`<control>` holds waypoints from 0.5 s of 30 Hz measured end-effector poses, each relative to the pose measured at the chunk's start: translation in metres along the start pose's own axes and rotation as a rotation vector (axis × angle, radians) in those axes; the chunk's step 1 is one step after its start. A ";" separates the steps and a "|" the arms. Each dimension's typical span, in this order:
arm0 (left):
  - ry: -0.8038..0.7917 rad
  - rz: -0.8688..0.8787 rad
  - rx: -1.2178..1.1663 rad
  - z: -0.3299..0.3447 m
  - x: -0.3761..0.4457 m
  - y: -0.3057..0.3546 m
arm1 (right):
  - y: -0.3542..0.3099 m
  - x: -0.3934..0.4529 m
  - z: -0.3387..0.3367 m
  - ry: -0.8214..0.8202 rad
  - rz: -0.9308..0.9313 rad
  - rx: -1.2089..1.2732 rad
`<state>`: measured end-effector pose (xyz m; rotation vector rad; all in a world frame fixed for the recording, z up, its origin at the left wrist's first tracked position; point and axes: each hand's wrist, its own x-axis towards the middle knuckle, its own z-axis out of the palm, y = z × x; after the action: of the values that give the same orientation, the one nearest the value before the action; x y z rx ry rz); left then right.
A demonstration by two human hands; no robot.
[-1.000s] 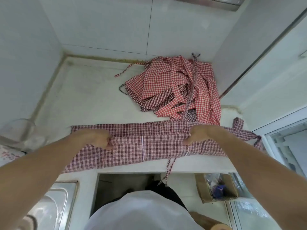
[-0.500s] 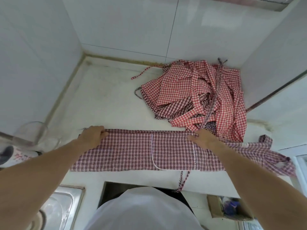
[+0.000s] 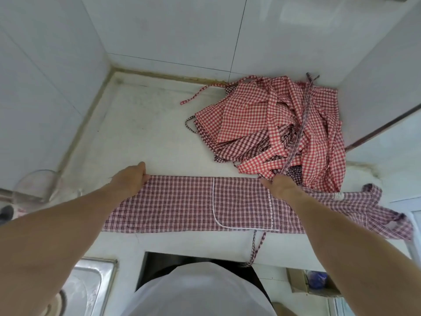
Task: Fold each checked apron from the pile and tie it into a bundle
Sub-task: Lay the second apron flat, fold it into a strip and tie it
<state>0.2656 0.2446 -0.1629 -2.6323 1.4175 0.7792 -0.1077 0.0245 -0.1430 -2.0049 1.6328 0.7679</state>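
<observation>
- A dark checked apron (image 3: 191,204) lies folded into a long strip across the front edge of the counter (image 3: 141,133), a tie (image 3: 256,247) hanging over the edge.
- The left hand (image 3: 131,179) holds the strip's far left corner, fingers curled over the cloth.
- The right hand (image 3: 281,184) rests on the far edge further right; whether its fingers pinch the cloth I cannot tell.
- The pile of red checked aprons (image 3: 280,131) sits just behind, in the right corner.
- A steel sink (image 3: 91,286) is at lower left.

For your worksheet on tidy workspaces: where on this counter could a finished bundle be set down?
Bare counter lies between the left wall, the pile and the spread apron. The right back corner is crowded by the pile.
</observation>
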 end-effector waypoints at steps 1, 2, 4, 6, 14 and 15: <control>0.012 -0.006 0.001 0.002 0.001 0.000 | -0.001 0.001 0.002 0.015 0.018 0.001; 0.024 -0.016 0.000 0.004 0.001 -0.001 | -0.002 0.004 0.004 0.034 0.032 0.005; 0.037 -0.045 0.011 0.008 0.003 0.002 | -0.005 0.005 0.007 0.056 0.059 0.019; 0.060 -0.092 0.072 0.009 0.003 0.010 | -0.008 0.005 0.006 0.057 0.086 0.049; 0.341 0.195 -0.010 0.052 -0.042 0.104 | -0.008 0.008 0.006 0.070 0.130 0.109; 0.342 0.267 -0.037 0.063 -0.048 0.115 | -0.008 0.007 0.006 0.090 0.129 0.117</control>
<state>0.1271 0.2319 -0.1744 -2.7373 1.8837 0.3819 -0.0998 0.0251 -0.1523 -1.8922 1.8291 0.6182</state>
